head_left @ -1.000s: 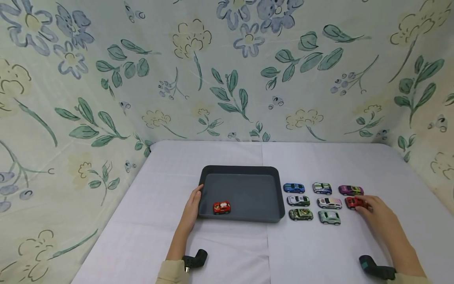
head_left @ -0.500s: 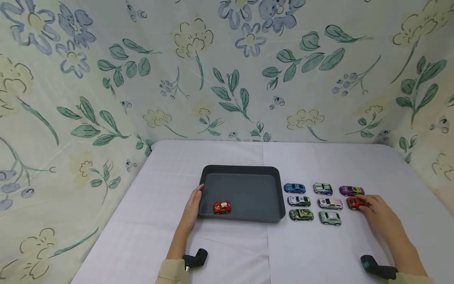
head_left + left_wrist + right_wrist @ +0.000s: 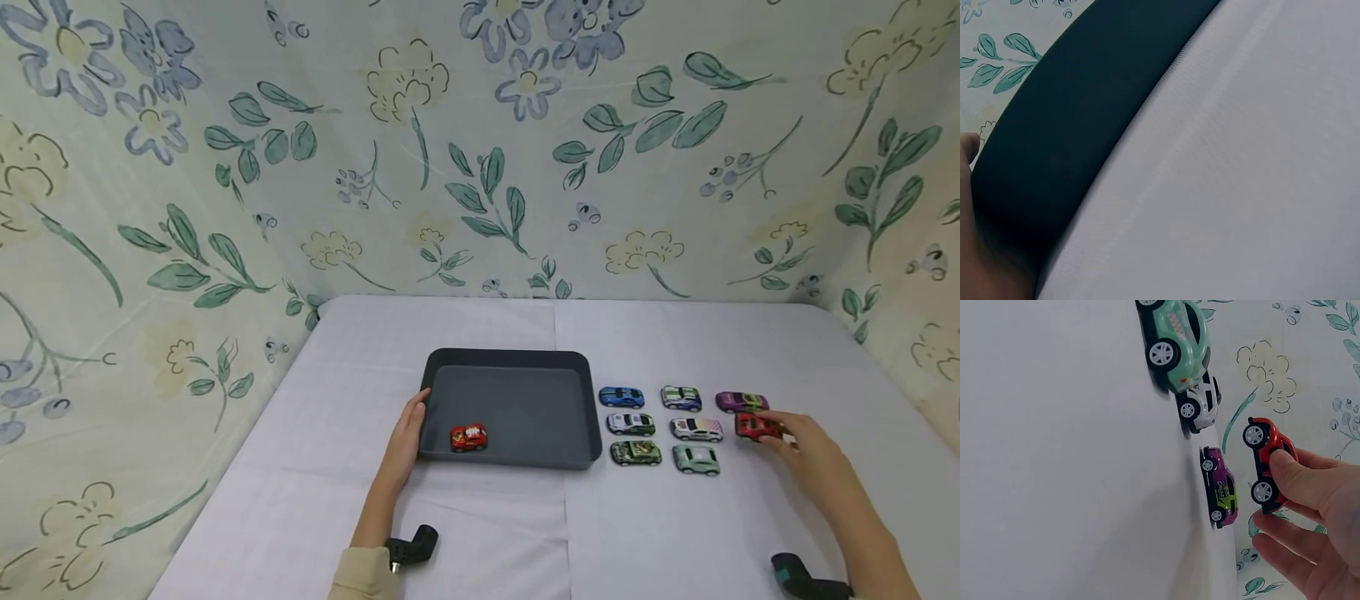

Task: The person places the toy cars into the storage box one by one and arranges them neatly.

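Note:
My right hand (image 3: 810, 454) pinches a red toy car (image 3: 1269, 464) between thumb and fingers. In the right wrist view that car is raised off the white cloth, beside a purple and lime toy car (image 3: 1221, 487). My left hand (image 3: 403, 437) holds the left edge of a dark grey tray (image 3: 517, 460); most of its fingers are hidden in the left wrist view, where the tray's outer wall (image 3: 1079, 119) fills the upper left. Inside the tray, near its front left, sits another red toy car (image 3: 468, 437).
Right of the tray, several toy cars stand in rows, among them a blue car (image 3: 622, 397), a white and pink car (image 3: 697, 430), a camouflage car (image 3: 636, 453) and a mint green car (image 3: 696, 460). White cloth (image 3: 495, 533) covers the table; floral fabric (image 3: 480, 208) hangs behind.
The red car in my right hand has come up off the cloth and shifted slightly, the right wrist moving a little toward me. The left hand and tray stay put.

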A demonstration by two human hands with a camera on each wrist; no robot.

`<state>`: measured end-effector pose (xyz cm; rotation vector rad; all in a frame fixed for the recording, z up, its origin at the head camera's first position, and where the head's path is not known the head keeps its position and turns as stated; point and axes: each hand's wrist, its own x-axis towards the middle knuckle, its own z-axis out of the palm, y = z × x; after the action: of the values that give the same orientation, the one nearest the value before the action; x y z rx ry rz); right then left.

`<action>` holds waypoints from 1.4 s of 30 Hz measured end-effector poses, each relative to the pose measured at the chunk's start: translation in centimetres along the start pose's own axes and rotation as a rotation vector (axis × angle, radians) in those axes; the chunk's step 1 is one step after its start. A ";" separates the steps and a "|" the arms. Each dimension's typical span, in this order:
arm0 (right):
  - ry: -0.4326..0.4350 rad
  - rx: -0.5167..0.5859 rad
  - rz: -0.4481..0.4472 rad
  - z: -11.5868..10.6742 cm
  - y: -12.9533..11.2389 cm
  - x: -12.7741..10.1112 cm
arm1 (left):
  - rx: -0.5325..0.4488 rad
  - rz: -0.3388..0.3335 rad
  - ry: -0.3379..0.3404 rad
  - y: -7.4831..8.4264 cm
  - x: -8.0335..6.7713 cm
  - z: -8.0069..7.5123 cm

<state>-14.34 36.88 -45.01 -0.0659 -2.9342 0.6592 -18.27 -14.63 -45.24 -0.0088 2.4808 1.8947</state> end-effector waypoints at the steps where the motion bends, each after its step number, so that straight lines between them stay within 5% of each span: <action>1: 0.021 0.009 -0.020 0.1 -0.1 -0.1 | 0.000 -0.004 0.001 0.0 0.0 0.0; 13: 0.139 0.093 -0.030 3.9 3.5 1.5 | 0.017 -0.001 0.005 0.0 0.0 -0.1; 24: 0.158 0.254 -0.047 5.4 1.7 2.2 | 0.010 0.007 0.018 -3.5 1.7 -0.1; 42: 0.130 0.327 -0.015 7.2 -1.6 3.2 | 0.012 0.015 0.023 -3.2 1.5 0.1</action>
<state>-18.52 32.58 -50.40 -0.0511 -2.6626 1.0780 -19.74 -15.38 -48.39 -0.0111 2.5141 1.8957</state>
